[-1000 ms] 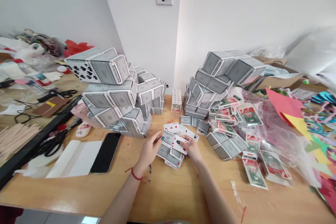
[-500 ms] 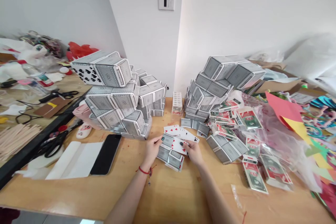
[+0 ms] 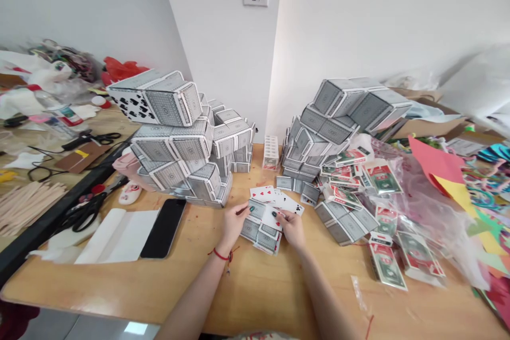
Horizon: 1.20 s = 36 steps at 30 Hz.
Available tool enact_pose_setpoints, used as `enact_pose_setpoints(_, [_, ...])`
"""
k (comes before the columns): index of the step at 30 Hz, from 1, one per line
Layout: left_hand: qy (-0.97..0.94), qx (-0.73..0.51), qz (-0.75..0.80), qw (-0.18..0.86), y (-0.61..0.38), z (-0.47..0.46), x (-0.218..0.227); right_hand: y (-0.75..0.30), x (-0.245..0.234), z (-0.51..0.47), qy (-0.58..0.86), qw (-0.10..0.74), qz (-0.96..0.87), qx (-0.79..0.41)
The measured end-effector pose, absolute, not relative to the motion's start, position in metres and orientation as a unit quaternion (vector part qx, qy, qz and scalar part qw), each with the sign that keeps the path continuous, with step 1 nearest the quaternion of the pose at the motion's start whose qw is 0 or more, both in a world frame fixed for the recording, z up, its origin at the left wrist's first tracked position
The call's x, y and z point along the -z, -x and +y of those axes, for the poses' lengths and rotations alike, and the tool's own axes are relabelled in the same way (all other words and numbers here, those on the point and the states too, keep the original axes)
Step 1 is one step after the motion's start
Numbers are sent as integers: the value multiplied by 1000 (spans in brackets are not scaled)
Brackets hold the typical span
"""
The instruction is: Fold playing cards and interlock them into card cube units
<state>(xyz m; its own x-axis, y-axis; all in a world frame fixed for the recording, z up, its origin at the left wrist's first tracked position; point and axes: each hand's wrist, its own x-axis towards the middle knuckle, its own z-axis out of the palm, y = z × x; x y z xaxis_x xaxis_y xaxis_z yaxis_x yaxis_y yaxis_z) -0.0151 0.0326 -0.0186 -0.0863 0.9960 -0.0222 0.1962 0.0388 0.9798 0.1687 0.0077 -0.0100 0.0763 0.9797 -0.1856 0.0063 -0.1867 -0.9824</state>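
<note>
My left hand point(image 3: 233, 226) pinches the near edge of a loose spread of playing cards point(image 3: 261, 223) at its fingertips. My right hand point(image 3: 292, 228) grips a white card-face point(image 3: 273, 219) from the other side. Red-suited and black-suited faces point(image 3: 265, 194) lie fanned just beyond the fingers, while grey-backed cards point(image 3: 251, 229) lie under and in front of them. A red string bracelet point(image 3: 220, 255) circles my left wrist. The lower cards are partly hidden by both hands.
Tall piles of grey-backed card packs point(image 3: 175, 143) point(image 3: 330, 122) rise on both sides of the wooden table point(image 3: 247, 287). Green banknote-printed packs point(image 3: 386, 264) and a plastic bag point(image 3: 422, 207) lie right; a black phone point(image 3: 163, 228) and scissors point(image 3: 85, 212) lie left.
Both hands have drawn in closer over the cards, and the spread looks a little tighter. The whole view has shifted slightly with my head.
</note>
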Motion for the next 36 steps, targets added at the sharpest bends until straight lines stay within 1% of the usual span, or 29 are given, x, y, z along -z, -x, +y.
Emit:
enact_pose_setpoints(15, [-518, -461, 579, 429, 13, 28, 13, -160, 11, 16, 569, 443, -451, -526])
enact_pose_setpoints(23, [-508, -458, 574, 451, 13, 30, 13, -154, 6, 20, 562, 433, -465, -530])
enact_pose_setpoints(28, [-475, -491, 538, 494, 15, 33, 14, -155, 4, 22, 546, 427, -476, -540])
enact_pose_setpoints(31, [-434, -513, 553, 492, 13, 34, 13, -156, 4, 20, 544, 433, -475, -539])
enact_pose_setpoints(36, [-432, -481, 572, 505, 13, 34, 9, -157, 5, 16, 536, 449, -463, -545])
